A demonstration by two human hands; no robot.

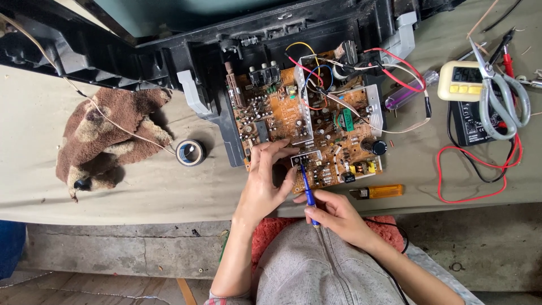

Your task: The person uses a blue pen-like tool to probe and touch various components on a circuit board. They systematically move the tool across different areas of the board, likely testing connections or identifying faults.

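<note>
Circuit board [316, 135] near table edge: left hand [265, 181] rests open; right hand [333, 212] grips blue soldering iron [306, 189].

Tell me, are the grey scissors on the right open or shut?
Shut, mostly: the scissors lie over the multimeter, blades together to one point.

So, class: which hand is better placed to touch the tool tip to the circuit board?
Right hand: it grips the blue-handled tool, tip at the circuit board. Left hand rests flat there.
</note>
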